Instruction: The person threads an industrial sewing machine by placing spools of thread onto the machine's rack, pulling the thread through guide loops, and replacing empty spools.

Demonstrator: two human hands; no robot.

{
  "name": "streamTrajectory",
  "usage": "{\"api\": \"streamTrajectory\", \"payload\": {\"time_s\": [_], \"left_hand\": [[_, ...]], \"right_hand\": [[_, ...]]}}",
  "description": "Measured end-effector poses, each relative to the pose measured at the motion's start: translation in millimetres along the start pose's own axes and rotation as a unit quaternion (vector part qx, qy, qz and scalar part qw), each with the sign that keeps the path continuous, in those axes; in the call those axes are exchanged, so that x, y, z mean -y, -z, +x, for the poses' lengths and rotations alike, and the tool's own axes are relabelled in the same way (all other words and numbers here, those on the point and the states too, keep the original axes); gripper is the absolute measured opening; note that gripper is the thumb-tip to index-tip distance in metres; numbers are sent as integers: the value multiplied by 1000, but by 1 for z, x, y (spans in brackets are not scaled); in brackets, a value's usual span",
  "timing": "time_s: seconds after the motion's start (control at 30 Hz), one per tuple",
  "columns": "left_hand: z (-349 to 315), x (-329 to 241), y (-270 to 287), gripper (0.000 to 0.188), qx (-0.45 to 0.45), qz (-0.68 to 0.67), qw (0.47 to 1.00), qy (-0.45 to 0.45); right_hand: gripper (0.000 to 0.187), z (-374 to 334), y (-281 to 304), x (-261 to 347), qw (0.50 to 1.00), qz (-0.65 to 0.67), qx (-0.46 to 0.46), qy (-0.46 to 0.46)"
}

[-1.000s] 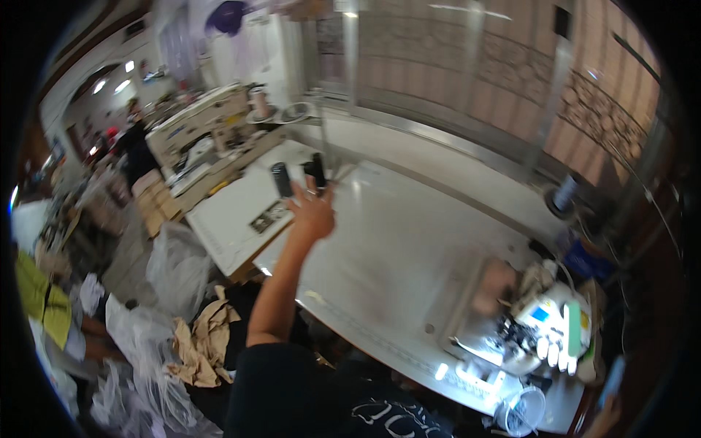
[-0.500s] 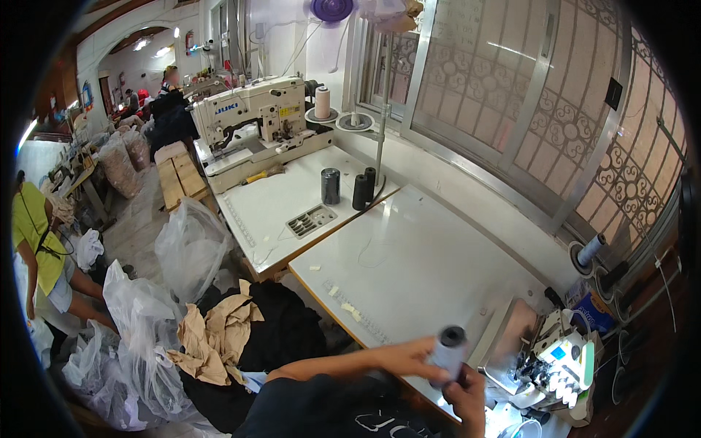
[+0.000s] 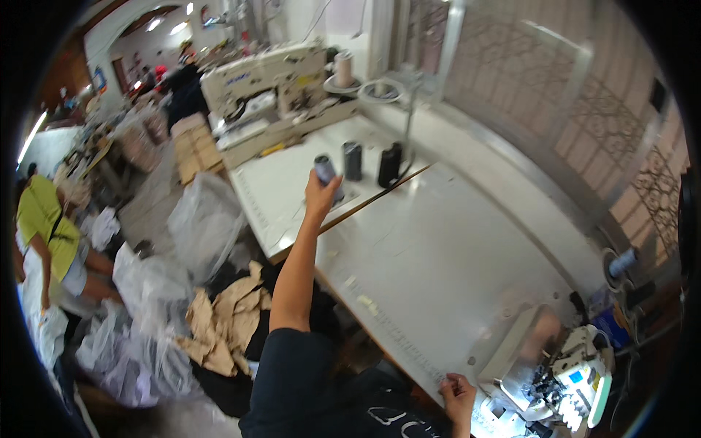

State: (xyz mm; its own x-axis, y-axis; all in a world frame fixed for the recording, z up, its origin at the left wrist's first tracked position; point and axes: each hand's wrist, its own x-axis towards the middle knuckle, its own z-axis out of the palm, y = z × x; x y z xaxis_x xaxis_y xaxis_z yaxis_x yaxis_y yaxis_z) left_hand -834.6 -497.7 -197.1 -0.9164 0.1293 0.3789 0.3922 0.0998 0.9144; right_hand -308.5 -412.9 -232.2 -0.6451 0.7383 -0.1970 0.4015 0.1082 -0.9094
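Note:
Stretched out over the far tabletop, my left hand (image 3: 320, 196) is wrapped round a grey-lavender thread spool (image 3: 326, 172). The spool stands upright, just left of a dark thread spool (image 3: 352, 162) and two black thread spools (image 3: 390, 166). Whether its base touches the tabletop I cannot tell, as my fingers hide it. At the near edge of the white table, beside the lit sewing machine (image 3: 573, 379), is my right hand (image 3: 458, 394). Its fingers are curled together, and anything between them is too small to make out.
A larger sewing machine (image 3: 266, 91) sits at the back of the far table, with a pale thread cone (image 3: 343, 69) behind it. Plastic bags (image 3: 204, 219), crumpled brown paper (image 3: 230, 317) and dark cloth lie left of the tables. A person in yellow (image 3: 47, 219) stands far left.
My left hand has carried the spool from the near table edge away to the far tabletop. My right hand has come off the spool and stayed near the edge. The view has shifted slightly.

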Motion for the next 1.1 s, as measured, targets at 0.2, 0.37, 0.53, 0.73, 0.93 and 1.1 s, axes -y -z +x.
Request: {"api": "streamTrajectory", "payload": {"time_s": [0.2, 0.37, 0.53, 0.73, 0.93, 1.1], "left_hand": [[19, -2, 141, 40, -228, -41, 972, -25], [-14, 65, 245, 57, -416, -75, 888, 182], [-31, 152, 273, 65, -470, -176, 760, 412], [9, 175, 254, 58, -453, -77, 748, 478], [6, 204, 235, 29, -108, 43, 880, 460], [15, 225, 271, 16, -218, 62, 924, 308]], "right_hand": [[21, 7, 3, -11, 995, 97, -3, -5], [17, 8, 1, -7, 992, 129, -9, -8], [22, 6, 7, -9, 1000, -8, -15, -11], [20, 7, 7, -10, 998, 28, -19, -51], [17, 6, -4, -4, 998, 21, -52, -38], [18, 13, 6, -8, 997, 7, -22, -72]]}}
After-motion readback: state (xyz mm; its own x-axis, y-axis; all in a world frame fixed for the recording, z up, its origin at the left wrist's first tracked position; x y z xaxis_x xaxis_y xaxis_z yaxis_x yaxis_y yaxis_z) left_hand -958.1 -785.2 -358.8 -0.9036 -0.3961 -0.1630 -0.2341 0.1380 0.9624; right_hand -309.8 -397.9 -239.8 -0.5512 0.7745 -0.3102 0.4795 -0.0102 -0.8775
